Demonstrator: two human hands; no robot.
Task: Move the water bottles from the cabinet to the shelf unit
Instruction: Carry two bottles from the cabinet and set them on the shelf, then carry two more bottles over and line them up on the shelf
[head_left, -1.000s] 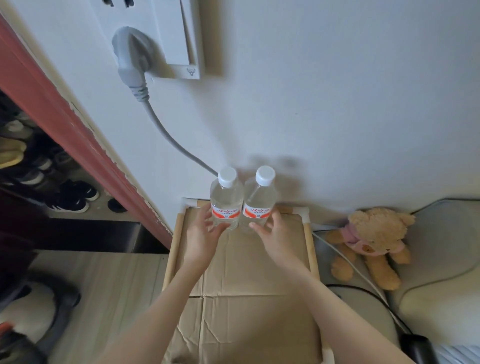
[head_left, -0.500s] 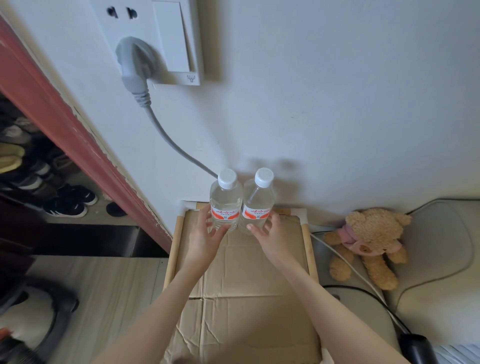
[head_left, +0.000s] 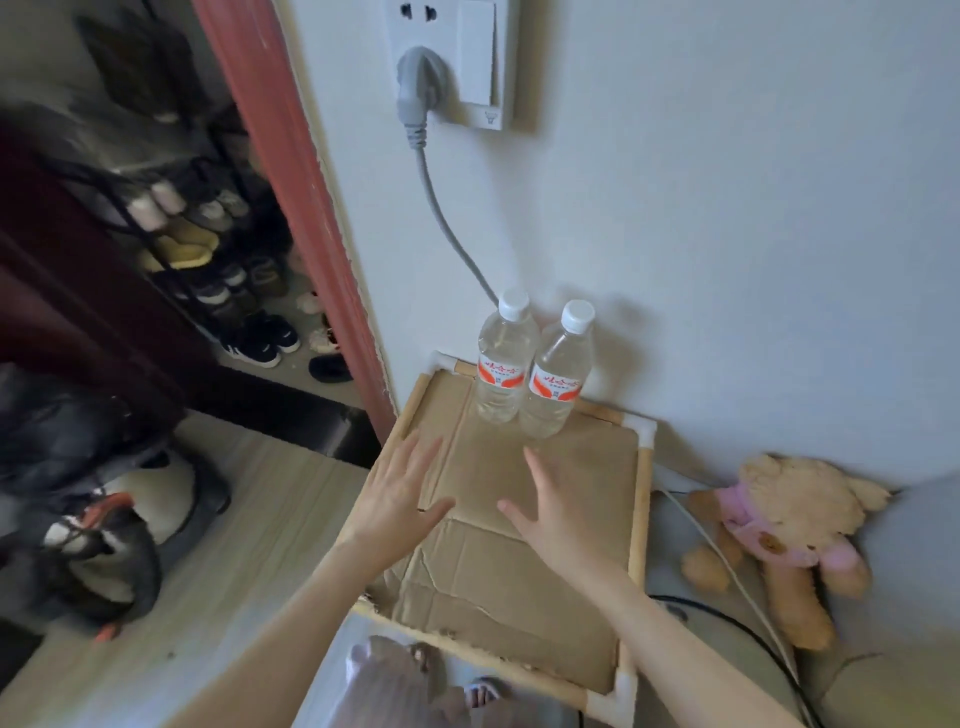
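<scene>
Neither grip has hold of anything: the left hand (head_left: 397, 499) and the right hand (head_left: 553, 512) both hover with fingers straight and spread, palms down, above the cardboard sheet (head_left: 519, 545) that covers the top of the shelf unit (head_left: 643, 499), short of the bottles and not touching them

The 2 water bottles (head_left: 530, 374) stand upright at the far edge of that top, close to the wall and nearer its far left corner, side by side and touching or very nearly so. Both are clear plastic with white caps and red-and-white labels, and look full, so they should be fairly heavy and steady on the flat cardboard

Judging by this, the placing step for these 2 looks done and the hands are free. If more bottles remain in the cabinet, which is not in view, the next move calls for turning away to fetch them, and setting them in the bare cardboard nearer the front edge without knocking the standing pair
</scene>
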